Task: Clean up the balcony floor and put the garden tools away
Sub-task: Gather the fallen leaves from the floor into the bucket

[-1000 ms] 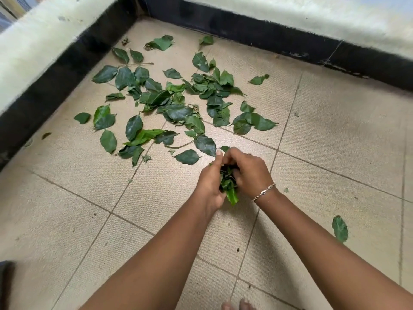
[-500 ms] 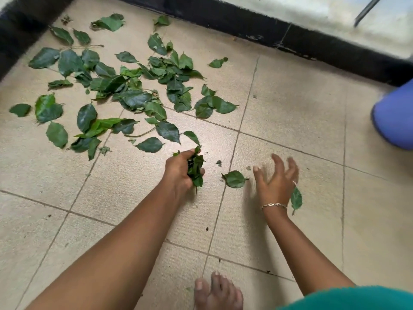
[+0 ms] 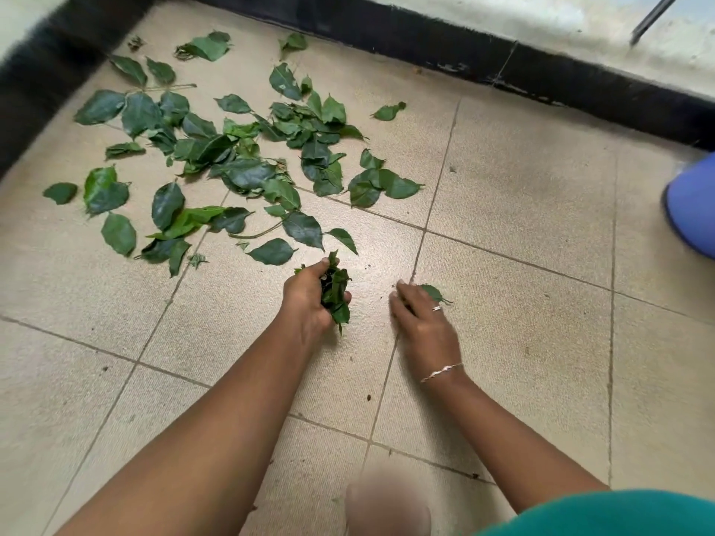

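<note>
The fingers [image 3: 332, 299] of the left hand [image 3: 307, 299] are curled tight around a bunch of leaves [image 3: 336, 294], whose crumpled tips stick out above and below the fist. Just right of that bunch, the right hand [image 3: 423, 323] lies low over the floor [image 3: 522, 342], palm down, its fingers [image 3: 402, 292] stretched forward and loosely spread. Its fingertips rest on a single leaf [image 3: 434, 292], which lies flat on the tile and shows beyond the hand; whether they pinch it cannot be told. A ring [image 3: 436, 308] sits on one finger and a thin bracelet [image 3: 441, 372] circles the wrist.

Beyond the bunch and to its left, the scattered leaves [image 3: 240, 164] cover the pale tiles in a loose patch, some overlapping, some lying alone, with a few thin stems among them. Farther from the bunch, a dark skirting [image 3: 425, 36] runs along the foot of the wall. Well to the right of the bunch, at the frame's edge, part of a blue container [image 3: 692, 206] stands on the floor. Near the bottom edge, closer than the bunch, a green garment [image 3: 619, 516] shows.
</note>
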